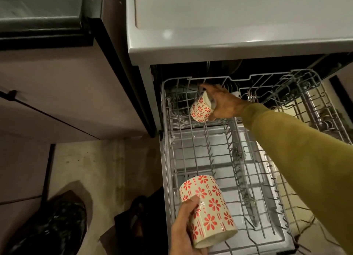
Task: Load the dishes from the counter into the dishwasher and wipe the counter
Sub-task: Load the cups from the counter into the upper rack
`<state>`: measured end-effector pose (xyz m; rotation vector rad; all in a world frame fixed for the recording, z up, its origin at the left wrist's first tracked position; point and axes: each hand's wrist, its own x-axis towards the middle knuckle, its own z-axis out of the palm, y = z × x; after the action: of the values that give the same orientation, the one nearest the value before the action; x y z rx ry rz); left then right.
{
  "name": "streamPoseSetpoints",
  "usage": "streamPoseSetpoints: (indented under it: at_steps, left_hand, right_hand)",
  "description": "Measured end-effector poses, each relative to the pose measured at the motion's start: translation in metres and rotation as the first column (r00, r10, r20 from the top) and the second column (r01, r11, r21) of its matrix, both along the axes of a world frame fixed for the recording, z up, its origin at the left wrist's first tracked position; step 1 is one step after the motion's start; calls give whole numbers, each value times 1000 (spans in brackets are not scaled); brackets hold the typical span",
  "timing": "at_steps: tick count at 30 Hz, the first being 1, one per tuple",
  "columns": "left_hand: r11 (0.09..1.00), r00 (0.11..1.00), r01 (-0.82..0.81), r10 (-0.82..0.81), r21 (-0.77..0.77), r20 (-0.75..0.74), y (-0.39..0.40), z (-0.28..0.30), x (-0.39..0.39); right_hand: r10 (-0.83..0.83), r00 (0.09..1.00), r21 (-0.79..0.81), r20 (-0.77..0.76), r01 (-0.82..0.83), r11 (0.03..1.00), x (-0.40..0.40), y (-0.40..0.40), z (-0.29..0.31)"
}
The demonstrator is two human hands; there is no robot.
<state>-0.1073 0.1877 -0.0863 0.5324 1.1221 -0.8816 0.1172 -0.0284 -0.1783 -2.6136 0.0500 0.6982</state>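
Cream mugs with red flowers fill both hands.

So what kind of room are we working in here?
Most likely a home kitchen: an open dishwasher with its wire rack pulled out, a counter above it, and floral cups, one going into the rack.

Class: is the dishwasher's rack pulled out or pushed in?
Pulled out: the rack extends well past the dishwasher front, over the open door.
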Motion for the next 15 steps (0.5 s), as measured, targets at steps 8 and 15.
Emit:
streamPoseSetpoints:
  at_steps: [8, 15]
  left_hand:
    - [998, 995, 57, -55, -15, 83, -10, -13, -5]
    - [999, 995, 15, -11, -46, 99, -19, -25, -4]
  right_hand:
    - [-82, 994, 117, 71, 73, 990, -8, -13, -10]
    - [-282, 951, 404, 131, 208, 891, -75, 0, 33]
